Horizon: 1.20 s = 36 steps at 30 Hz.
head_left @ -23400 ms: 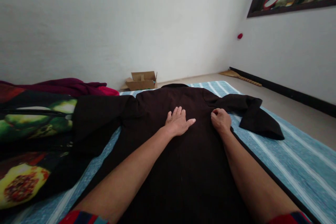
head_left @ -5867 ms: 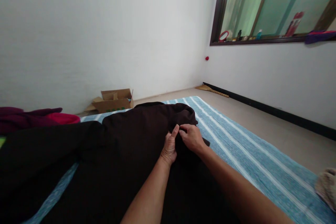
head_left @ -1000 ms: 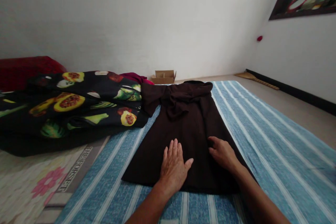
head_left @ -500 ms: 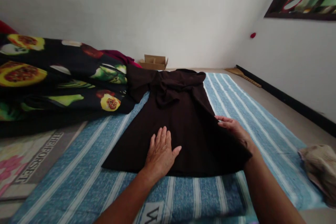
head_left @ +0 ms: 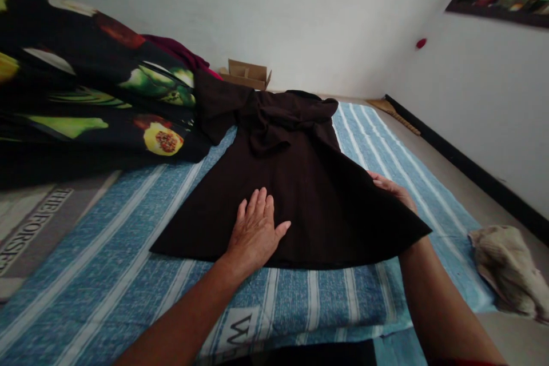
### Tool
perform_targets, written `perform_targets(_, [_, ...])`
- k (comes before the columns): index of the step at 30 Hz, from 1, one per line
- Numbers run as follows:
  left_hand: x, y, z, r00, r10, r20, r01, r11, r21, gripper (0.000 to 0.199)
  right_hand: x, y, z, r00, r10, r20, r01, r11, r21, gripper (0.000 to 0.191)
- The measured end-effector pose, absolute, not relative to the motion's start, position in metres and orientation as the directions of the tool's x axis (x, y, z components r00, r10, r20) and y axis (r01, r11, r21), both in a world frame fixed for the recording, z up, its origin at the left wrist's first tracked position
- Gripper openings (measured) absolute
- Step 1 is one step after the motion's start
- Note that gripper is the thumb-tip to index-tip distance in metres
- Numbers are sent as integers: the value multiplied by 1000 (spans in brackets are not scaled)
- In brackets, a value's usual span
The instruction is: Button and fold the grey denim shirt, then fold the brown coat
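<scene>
A dark brown skirt (head_left: 283, 183) with a flared hem and a bunched sash at its waist lies spread on a blue and white striped cloth (head_left: 141, 223). My left hand (head_left: 254, 229) rests flat on the lower middle of the skirt, fingers stretched out. At the skirt's right edge, my right hand (head_left: 397, 194) is partly under the fabric and holds that side up, so the corner stands off the cloth. Its thumb and palm are hidden behind the raised fabric. The far left of the skirt meets a black cloth with fruit print (head_left: 98, 97).
A small open cardboard box (head_left: 246, 73) stands by the wall behind. A beige crumpled cloth (head_left: 506, 266) lies at the right edge of the striped cloth. A wooden-handled brush-like thing (head_left: 394, 114) lies along the right wall, below a dark-framed window (head_left: 463, 8).
My right hand has moved outward to the right with the skirt's edge, opening the hem wider. My left hand stays flat on the skirt. The view has shifted slightly.
</scene>
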State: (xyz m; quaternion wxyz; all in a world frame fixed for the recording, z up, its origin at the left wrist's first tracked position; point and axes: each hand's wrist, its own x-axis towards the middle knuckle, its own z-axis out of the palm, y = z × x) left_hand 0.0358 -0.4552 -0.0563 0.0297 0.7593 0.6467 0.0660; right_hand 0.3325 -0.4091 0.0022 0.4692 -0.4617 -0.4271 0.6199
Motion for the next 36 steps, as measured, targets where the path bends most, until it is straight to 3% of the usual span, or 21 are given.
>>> perform_targets(13, [38,-456,-48,173,985,23,985,-173,27,70,325,-404,5,-142,964,-224,-361,-261,-895,32])
perform_targets(17, [37,-456,-49,170,985,21,985,-170,18,71,300,-403,5,-42,941,-337,-183,-338,-923,41])
perform_targets(23, [37,-458,-48,160,987,-3,987,-160,3,70,256,-411,-21,7,968,-250,273,-242,-931,38])
perform_targets(36, [34,-463,-45,159,987,-18,987,-158,34,68,243,-411,-41,6,981,-194,547,-166,-821,45])
